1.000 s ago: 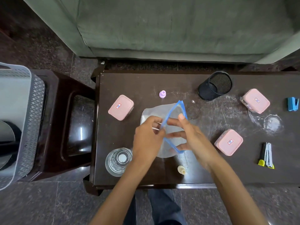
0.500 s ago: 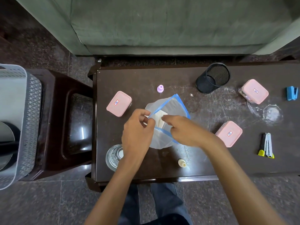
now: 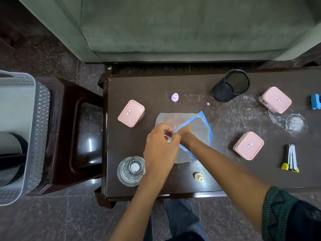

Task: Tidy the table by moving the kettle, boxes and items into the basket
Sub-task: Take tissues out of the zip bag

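Your left hand (image 3: 161, 145) pinches the blue top edge of the clear bag (image 3: 199, 129) with curled fingers and holds its mouth open. Your right hand (image 3: 184, 133) reaches inside the bag. The plastic blurs it, so I cannot tell if its fingers hold anything.

The bag lies in the middle of the table (image 3: 147, 87). The basket (image 3: 40, 119) sits on a stool (image 3: 69, 101) off the table at 9 o'clock. The dark round thing in it looks like the kettle (image 3: 10, 148).

To do this step well, pinch tight and lift the edge a little, so the mouth is wide. Push things right to the bottom. Then slide your right hand out slowly, so the bag does not drag along. Press the blue strip closed from one end to the other.

Mind the glass jar (image 3: 131, 170) at 8 o'clock from the bag, because your left arm is just beside it. Three boxes wait: the left box (image 3: 131, 113) at 10 o'clock, the far box (image 3: 275, 100) at 2 o'clock, and the near box (image 3: 248, 145) at 3 o'clock.
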A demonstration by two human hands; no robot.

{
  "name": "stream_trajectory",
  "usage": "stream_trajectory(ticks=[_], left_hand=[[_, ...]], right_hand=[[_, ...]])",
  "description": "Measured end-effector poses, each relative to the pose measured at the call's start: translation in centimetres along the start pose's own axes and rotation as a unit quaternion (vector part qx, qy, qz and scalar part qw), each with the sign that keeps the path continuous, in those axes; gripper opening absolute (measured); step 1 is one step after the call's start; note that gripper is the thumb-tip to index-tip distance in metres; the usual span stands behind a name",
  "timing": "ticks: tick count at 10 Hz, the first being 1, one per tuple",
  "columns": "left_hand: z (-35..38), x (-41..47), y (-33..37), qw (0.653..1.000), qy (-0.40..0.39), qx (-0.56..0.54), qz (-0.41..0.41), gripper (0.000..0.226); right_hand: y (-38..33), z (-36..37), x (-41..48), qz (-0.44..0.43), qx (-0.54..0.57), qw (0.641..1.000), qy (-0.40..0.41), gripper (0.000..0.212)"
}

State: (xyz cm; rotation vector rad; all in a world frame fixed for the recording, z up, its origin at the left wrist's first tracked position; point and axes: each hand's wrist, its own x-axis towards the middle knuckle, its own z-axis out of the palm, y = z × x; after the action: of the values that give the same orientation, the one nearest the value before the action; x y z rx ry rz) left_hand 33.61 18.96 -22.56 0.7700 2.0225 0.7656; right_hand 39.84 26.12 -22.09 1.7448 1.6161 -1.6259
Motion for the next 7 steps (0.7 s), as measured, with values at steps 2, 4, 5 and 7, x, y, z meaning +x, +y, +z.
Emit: stream_trajectory(ticks=[2,4,5,7], left_hand=[[0.5,-0.7,-0.6,0.999,-0.003,0.023,0.029,0.011],[0.6,-0.5,-0.6,0.998,-0.008,0.059,0.036,0.006],[0.8,-0.4,-0.4,0.995,-0.007,0.096,0.033,0.009],[2.0,-0.7,-0.9,0.984,0.030,0.148,0.098,0.012]], right_hand=[[1.6,1.2,2.4,0.015,0.063,0.998,0.008,0.043],[2.4,1.5,2.8,0.026,0.122,0.992,0.025,0.039],[3.3,0.7,2.9,0.034,0.246,0.968,0.036,0.023],[5.1,0.7,1.7,-0.021,0.313,0.949,0.014,0.029]])
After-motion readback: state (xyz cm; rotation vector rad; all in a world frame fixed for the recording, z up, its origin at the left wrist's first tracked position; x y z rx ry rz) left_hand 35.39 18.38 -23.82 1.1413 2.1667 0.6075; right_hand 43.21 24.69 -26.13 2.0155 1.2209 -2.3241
